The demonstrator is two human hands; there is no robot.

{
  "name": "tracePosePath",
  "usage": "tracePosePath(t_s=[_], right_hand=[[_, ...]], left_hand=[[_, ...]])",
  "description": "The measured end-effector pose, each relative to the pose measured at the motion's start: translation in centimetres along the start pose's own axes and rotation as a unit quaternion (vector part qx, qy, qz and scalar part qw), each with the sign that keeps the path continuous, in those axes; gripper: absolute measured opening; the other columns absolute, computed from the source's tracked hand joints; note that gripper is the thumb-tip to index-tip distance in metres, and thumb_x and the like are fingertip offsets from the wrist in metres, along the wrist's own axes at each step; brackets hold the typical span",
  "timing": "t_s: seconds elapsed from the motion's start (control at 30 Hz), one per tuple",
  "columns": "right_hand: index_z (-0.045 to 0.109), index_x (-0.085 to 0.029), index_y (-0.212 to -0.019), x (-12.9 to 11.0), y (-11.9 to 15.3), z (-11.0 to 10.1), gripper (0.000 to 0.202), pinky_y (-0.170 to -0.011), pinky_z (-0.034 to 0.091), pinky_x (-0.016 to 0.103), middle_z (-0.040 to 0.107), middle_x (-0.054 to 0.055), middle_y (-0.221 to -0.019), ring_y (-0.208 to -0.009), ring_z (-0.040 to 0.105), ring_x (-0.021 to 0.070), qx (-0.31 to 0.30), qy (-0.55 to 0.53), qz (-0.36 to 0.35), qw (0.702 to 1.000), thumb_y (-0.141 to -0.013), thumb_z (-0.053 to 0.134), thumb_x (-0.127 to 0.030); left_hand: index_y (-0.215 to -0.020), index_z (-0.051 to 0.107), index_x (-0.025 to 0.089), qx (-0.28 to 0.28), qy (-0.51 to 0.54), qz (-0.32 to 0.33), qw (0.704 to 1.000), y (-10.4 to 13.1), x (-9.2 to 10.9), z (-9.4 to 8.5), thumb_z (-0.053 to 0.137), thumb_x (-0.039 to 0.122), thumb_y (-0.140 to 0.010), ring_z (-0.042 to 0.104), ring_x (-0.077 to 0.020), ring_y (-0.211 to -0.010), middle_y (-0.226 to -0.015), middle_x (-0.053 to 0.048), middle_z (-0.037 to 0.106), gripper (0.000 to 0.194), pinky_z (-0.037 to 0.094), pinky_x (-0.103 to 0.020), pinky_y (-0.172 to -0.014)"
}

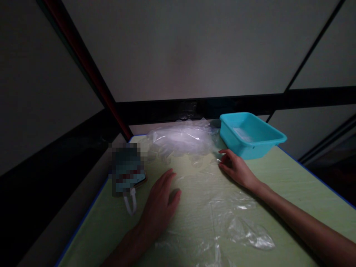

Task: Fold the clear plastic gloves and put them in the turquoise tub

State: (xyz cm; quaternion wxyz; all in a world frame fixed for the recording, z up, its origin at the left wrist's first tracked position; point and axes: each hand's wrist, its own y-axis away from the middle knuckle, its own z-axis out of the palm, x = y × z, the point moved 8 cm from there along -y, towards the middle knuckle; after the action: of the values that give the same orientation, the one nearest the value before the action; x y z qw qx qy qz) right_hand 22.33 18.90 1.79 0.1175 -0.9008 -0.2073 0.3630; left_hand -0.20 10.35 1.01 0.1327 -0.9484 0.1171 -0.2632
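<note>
My left hand (160,202) is over the left-middle of the table, its fingers stretched forward and its thumb apart, with nothing in it. Beside the blue basin, my right hand (236,168) has its fingers apart and slightly curled, and I see nothing held in it. A thin clear plastic sheet or bag (214,207) lies flat and wrinkled between and below my hands. Behind it, a heap of clear plastic bags (182,139) rests at the far edge. The turquoise basin (240,148) stands upright at the back right, with something pale on its inside floor.
A blurred-out phone-like thing (128,170) stands at the left, a white cable loop (130,204) beneath it. The table (300,185) has a pale green cover with blue edging. Pale panelled walls (194,55) with dark strips rise behind and to the left.
</note>
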Motion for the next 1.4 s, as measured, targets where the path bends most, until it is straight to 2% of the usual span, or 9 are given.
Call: tracePosePath(t_s=[0.1, 0.27, 0.4, 0.5, 0.77, 0.9, 1.07, 1.2, 1.4], right_hand=[[0.044, -0.016, -0.107, -0.2, 0.0, -0.3, 0.031, -0.058, 0.047, 0.03, 0.058, 0.003, -0.073, -0.064, 0.056, 0.0175, 0.017, -0.043, 0.001, 0.999, -0.077, 0.049, -0.021], [0.041, -0.019, -0.108, -1.8, 0.3, -1.8, 0.031, -0.074, 0.047, 0.034, 0.056, 0.001, -0.077, -0.075, 0.058, 0.0168, 0.048, -0.114, -0.025, 0.992, -0.078, 0.051, -0.022], [0.042, -0.023, -0.109, -3.2, 0.9, -2.1, 0.033, -0.078, 0.047, 0.036, 0.054, 0.0, -0.079, -0.079, 0.059, 0.0164, -0.005, -0.228, -0.06, 0.972, -0.079, 0.053, -0.021], [0.042, -0.023, -0.111, -3.8, 1.6, -1.8, 0.035, -0.075, 0.048, 0.034, 0.054, 0.001, -0.081, -0.078, 0.059, 0.0155, -0.064, -0.247, -0.073, 0.964, -0.079, 0.053, -0.018], [0.035, -0.019, -0.122, -5.7, 3.3, -0.6, 0.046, -0.076, 0.05, 0.034, 0.056, 0.008, -0.098, -0.087, 0.059, 0.0181, -0.248, -0.21, -0.115, 0.939, -0.079, 0.049, -0.016], [0.036, -0.02, -0.128, -6.4, 3.4, -0.6, 0.047, -0.095, 0.036, 0.044, 0.049, 0.011, -0.124, -0.115, 0.044, 0.0255, -0.249, -0.11, -0.172, 0.947, -0.085, 0.048, -0.035], [0.005, -0.014, -0.14, -7.2, 4.5, 2.1, 0.072, -0.106, 0.005, 0.049, 0.015, 0.013, -0.144, -0.132, 0.014, 0.0248, -0.303, 0.058, -0.256, 0.916, -0.087, 0.039, -0.049], [0.002, -0.009, -0.14, -7.3, 4.8, 3.5, 0.077, -0.107, 0.002, 0.048, 0.01, 0.015, -0.144, -0.133, 0.008, 0.0237, -0.315, 0.118, -0.267, 0.903, -0.086, 0.035, -0.054], [0.004, -0.009, -0.139, -7.1, 5.0, 4.0, 0.078, -0.107, 0.003, 0.048, 0.014, 0.017, -0.143, -0.132, 0.01, 0.0236, -0.313, 0.128, -0.266, 0.903, -0.085, 0.034, -0.056]], left_hand=[[-0.119, 0.04, 0.013, -0.001, 0.005, -0.004, 1.0, 0.0, -0.2, 0.1, 0.041, 0.022, -0.081, 0.041, -0.0243, -0.119, -0.127, -0.015, 0.045, 0.039, 0.033, -0.046, -0.1], [-0.119, 0.039, 0.014, 0.012, 0.018, -0.02, 1.0, -0.1, -0.5, -0.1, 0.042, 0.019, -0.079, 0.041, -0.0236, -0.119, -0.127, -0.013, 0.045, 0.041, 0.032, -0.044, -0.1], [-0.118, 0.041, 0.013, 0.014, 0.023, -0.022, 0.999, -0.2, -0.5, -0.2, 0.044, 0.019, -0.077, 0.042, -0.024, -0.117, -0.125, -0.013, 0.047, 0.041, 0.032, -0.044, -0.1], [-0.117, 0.042, 0.015, 0.018, 0.028, -0.023, 0.999, -0.2, -0.5, -0.2, 0.045, 0.019, -0.076, 0.043, -0.0237, -0.117, -0.124, -0.012, 0.048, 0.041, 0.033, -0.043, -0.1], [-0.118, 0.042, 0.016, 0.013, 0.017, -0.027, 0.999, -0.2, -0.4, -0.2, 0.045, 0.018, -0.077, 0.044, -0.0245, -0.116, -0.124, -0.012, 0.048, 0.041, 0.034, -0.045, -0.099], [-0.117, 0.043, 0.017, 0.013, 0.012, -0.019, 1.0, -0.2, -0.2, -0.3, 0.045, 0.018, -0.077, 0.044, -0.0241, -0.116, -0.124, -0.011, 0.048, 0.04, 0.035, -0.045, -0.099], [-0.116, 0.043, 0.014, -0.001, 0.001, -0.015, 1.0, -0.3, -0.1, -0.1, 0.044, 0.018, -0.078, 0.043, -0.0245, -0.117, -0.125, -0.013, 0.047, 0.038, 0.034, -0.045, -0.099], [-0.115, 0.044, 0.015, 0.002, -0.001, -0.013, 1.0, -0.3, 0.0, -0.2, 0.044, 0.018, -0.078, 0.043, -0.024, -0.117, -0.124, -0.012, 0.048, 0.037, 0.035, -0.044, -0.099], [-0.114, 0.044, 0.018, 0.009, -0.003, -0.002, 1.0, -0.2, 0.0, -0.2, 0.045, 0.017, -0.078, 0.044, -0.0237, -0.117, -0.125, -0.011, 0.048, 0.037, 0.035, -0.044, -0.098]])
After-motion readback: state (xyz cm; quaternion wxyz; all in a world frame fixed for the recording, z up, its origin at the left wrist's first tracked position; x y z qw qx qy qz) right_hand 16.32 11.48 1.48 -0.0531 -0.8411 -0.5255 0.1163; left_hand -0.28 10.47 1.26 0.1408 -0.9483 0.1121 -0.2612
